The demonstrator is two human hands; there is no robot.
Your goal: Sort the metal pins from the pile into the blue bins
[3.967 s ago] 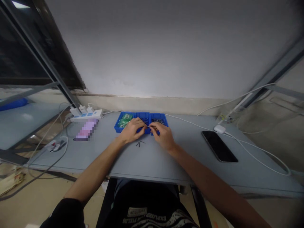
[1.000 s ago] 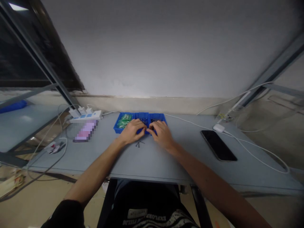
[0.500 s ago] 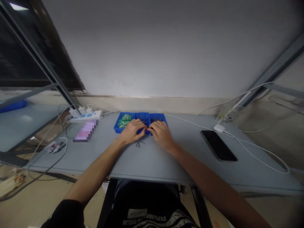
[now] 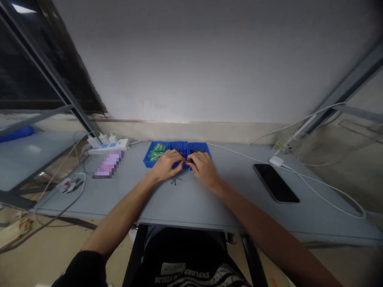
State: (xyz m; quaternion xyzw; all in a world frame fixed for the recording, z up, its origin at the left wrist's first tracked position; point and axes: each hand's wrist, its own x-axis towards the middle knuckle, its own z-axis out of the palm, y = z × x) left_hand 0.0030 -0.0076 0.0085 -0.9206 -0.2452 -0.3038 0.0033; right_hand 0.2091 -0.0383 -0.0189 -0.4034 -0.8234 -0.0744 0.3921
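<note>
The bare left hand (image 4: 166, 165) and bare right hand (image 4: 204, 168) meet fingertip to fingertip, thumbs and forefingers drawn nearly together on a thin, rod-like piece (image 4: 186, 161) (too small to identify for certain). That piece lies between the two pinches, over the front of the blue plastic middle bin (image 4: 178, 144), which holds dark, slender metal screws (image 4: 180, 151). Just left of the grip, partly behind the left hand, is a blue plastic left bin (image 4: 148, 164) with shiny green packets (image 4: 158, 150); just right, partly covered by the right hand, a blue plastic right bin (image 4: 198, 145) holds more small metal pieces. Nearer the body than the grip, a few loose dark screws (image 4: 175, 182) lie on the smooth grey tabletop (image 4: 185, 207). Well to the right rests a black flat phone (image 4: 275, 182).
</note>
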